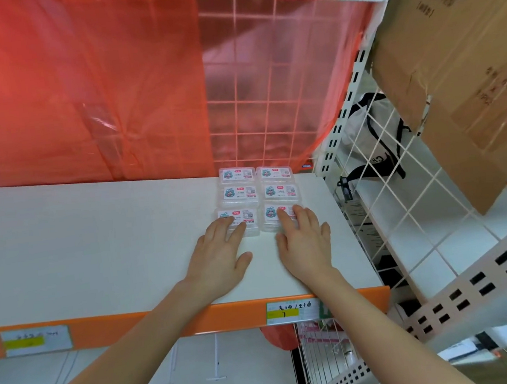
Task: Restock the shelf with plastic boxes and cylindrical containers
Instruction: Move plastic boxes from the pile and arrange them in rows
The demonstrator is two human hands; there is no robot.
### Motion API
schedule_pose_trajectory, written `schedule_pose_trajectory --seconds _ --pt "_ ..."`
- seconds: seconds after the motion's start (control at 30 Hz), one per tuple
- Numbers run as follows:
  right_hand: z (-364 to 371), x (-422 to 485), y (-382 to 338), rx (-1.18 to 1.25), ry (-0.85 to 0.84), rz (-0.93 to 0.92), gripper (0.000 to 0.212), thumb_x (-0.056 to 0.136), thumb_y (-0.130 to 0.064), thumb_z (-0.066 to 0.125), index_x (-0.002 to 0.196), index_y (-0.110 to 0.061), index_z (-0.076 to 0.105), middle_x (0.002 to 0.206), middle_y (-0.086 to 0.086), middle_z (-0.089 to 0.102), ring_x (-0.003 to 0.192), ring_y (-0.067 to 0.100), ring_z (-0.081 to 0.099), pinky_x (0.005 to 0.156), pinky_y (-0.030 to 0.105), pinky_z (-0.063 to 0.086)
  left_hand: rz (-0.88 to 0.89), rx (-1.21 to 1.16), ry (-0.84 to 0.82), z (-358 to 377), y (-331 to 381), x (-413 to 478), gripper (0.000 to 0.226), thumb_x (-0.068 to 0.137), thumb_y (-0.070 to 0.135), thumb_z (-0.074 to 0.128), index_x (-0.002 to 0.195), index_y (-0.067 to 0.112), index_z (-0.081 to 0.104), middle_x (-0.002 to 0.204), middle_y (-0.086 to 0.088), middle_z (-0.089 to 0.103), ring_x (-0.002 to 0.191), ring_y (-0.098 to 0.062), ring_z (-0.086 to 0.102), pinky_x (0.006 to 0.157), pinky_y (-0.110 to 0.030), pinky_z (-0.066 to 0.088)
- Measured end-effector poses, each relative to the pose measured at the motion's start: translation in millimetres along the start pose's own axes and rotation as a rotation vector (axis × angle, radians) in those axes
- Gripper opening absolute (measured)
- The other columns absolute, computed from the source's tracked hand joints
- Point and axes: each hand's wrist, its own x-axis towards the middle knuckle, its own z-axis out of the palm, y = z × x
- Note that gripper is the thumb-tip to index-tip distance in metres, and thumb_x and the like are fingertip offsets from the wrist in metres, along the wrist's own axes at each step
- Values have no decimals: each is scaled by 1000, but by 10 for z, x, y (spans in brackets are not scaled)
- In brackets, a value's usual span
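**Both hands flat on the front pair of boxes**

Six clear plastic boxes lie in two columns of three on the white shelf. They sit toward 2 o'clock on the board, and the back pair is close to the red plastic sheet.

The left hand lies palm down with its fingers straight and slightly spread. Its fingertips rest on the lid of the near-left box — it grips nothing. The right hand, at 3 o'clock from the left, rests the same way on the near-right box. These two boxes stand side by side; whether they touch cannot be told.

At 6 o'clock the shelf's orange lip carries a price tag by the right forearm. At 12 o'clock a wire grid shows through the sheet. At 2 o'clock a tilted cardboard carton fills the corner — under it, behind white mesh, lies a white bag with black straps.
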Motion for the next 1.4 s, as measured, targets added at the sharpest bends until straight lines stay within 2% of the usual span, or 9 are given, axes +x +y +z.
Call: schedule_pose_trajectory --seconds 0.63,1.03,1.4 --pt "-14 6 16 49 -34 4 52 96 -32 33 146 -23 21 155 4 13 142 22 6 110 51 12 4 11 -34 57 11 108 66 94 45 36 148 19 10 155 -3 3 142 -19 -2 113 -34 12" --pt "-13 20 16 61 -65 6 53 97 -33 31 147 -24 17 156 4 8 142 25 1 111 53 7 12 -13 -5 -60 9 110 60 94 39 42 146 20 20 153 -1 14 140 -19 9 110 -31 17" --pt "-165 225 -13 315 35 104 50 96 -29 40 143 -15 30 150 12 25 137 27 20 109 43 21 -71 -65 42 -167 -98 165 55 94 37 42 144 20 27 149 -5 25 136 -21 18 107 -31 22"
